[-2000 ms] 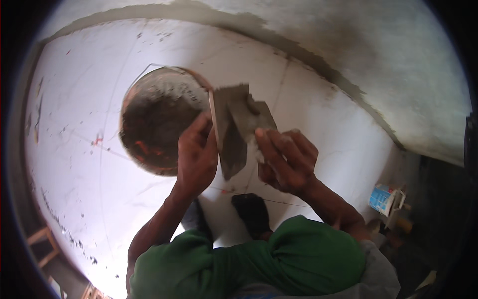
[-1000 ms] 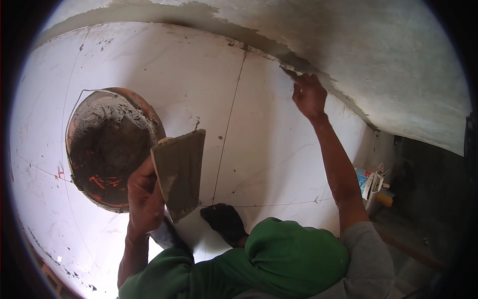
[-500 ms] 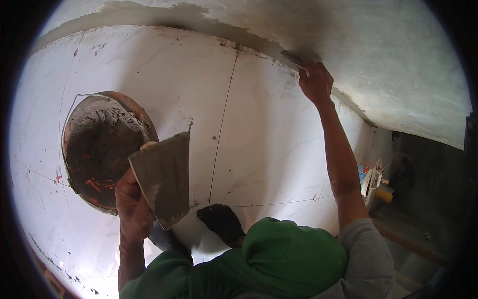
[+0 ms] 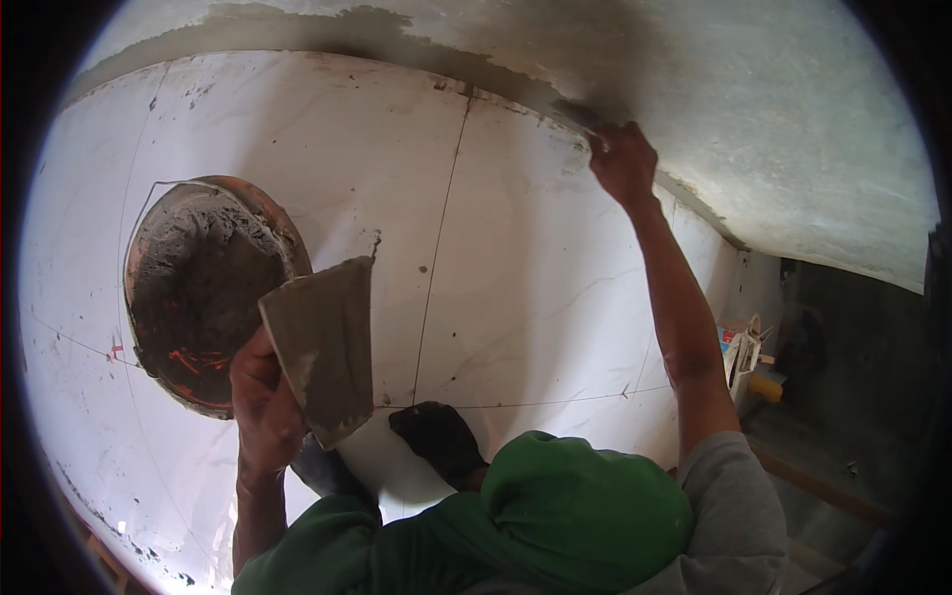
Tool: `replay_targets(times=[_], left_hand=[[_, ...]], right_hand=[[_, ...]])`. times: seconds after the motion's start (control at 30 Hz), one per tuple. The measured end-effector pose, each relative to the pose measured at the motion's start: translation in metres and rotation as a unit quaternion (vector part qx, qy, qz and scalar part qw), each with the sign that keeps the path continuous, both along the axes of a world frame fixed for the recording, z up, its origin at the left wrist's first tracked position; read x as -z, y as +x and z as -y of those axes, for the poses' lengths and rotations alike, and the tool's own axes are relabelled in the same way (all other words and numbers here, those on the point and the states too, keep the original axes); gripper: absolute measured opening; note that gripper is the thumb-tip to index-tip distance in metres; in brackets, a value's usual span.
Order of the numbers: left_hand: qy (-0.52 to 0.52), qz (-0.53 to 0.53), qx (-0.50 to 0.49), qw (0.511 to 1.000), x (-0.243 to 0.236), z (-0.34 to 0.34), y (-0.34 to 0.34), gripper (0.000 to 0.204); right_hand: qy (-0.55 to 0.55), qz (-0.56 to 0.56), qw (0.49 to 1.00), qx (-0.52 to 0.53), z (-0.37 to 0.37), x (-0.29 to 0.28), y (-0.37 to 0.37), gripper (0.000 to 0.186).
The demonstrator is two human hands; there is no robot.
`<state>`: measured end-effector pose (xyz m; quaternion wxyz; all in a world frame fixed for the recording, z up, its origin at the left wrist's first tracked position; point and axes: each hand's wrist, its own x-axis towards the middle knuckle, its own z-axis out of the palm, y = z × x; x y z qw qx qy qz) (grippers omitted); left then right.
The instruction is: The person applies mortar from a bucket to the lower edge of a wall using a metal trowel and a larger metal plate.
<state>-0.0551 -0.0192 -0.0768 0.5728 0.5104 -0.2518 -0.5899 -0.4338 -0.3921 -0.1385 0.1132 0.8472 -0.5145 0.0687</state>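
My left hand [image 4: 266, 402] is closed round a wide plastering trowel [image 4: 325, 347], its flat grey blade facing up and smeared with mortar. Just left of it stands a bucket [image 4: 280, 210] with a wire handle, holding dark grey mortar [image 4: 213, 288]. My right arm reaches far forward, and my right hand [image 4: 623, 167] grips a narrower trowel [image 4: 577, 113]. That blade lies against the foot of the grey wall [image 4: 773, 129], at its joint with the white tiles. My fingers hide most of its handle.
Large white tiles [image 4: 526, 297] with thin dark joints and mortar specks spread around the bucket. A darker, damp-looking mortar band [image 4: 397, 48] runs along the wall's foot. Near my right elbow are a white object [image 4: 742, 357] and a yellow cylinder [image 4: 765, 387]. A dark shoe [image 4: 439, 436] shows below.
The view has shifted slightly. My left trowel has tilted a little, and the right one has turned slightly against the wall's foot. Both hands keep their hold.
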Motion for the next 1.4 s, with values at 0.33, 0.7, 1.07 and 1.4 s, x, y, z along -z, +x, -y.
replay_targets(times=[0.33,0.7,1.07,1.4], left_hand=[[-0.023,-0.032,-0.029,0.999,-0.004,-0.005,0.004,0.033],[-0.017,-0.039,-0.003,0.999,0.003,-0.008,0.008,0.032],[-0.014,-0.053,0.009,0.998,-0.002,-0.006,0.008,0.038],[-0.03,-0.061,-0.005,0.998,-0.008,-0.008,0.016,0.04]], right_hand=[[-0.018,-0.018,0.997,-0.072,0.012,0.014,0.045,0.01],[-0.01,-0.045,0.993,-0.106,0.024,0.032,0.083,0.012],[0.008,-0.015,0.988,-0.154,0.021,0.036,0.126,0.011],[-0.024,0.049,0.984,-0.172,0.007,0.025,0.163,0.011]])
